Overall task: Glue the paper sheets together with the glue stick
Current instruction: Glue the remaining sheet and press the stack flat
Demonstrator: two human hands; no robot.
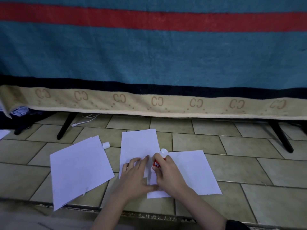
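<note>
Down on the tiled floor [216, 130], three lots of white paper are laid out in front of a blanket-covered bed. A glue stick [158, 161] is gripped in the right hand [167, 176], fingers curled round the red body, white end pointing up and away, tip angled down to the spot where the middle sheet [139, 145] and the right sheet [194, 171] overlap. Whether the tip is actually touching the paper can't be told, it's hidden by the fingers.

The middle sheet is pressed flat by the left hand [135, 173], fingers spread out and straight, nothing grasped, fingertips resting near that sheet's right edge just beside the glue stick. Thumbs of both hands are close together, maybe touching, low over the right sheet.

Off to the left a bigger pile of paper [79, 170] is lying at an angle, looks like two sheets stacked, apart from the hands. A small white cap [106, 144] is sat on the floor just at the pile's top right corner.

Behind it all a teal blanket [149, 55] with a red stripe and beige border is hung down, black legs [66, 126] showing under it, plus a white cable [83, 121].
</note>
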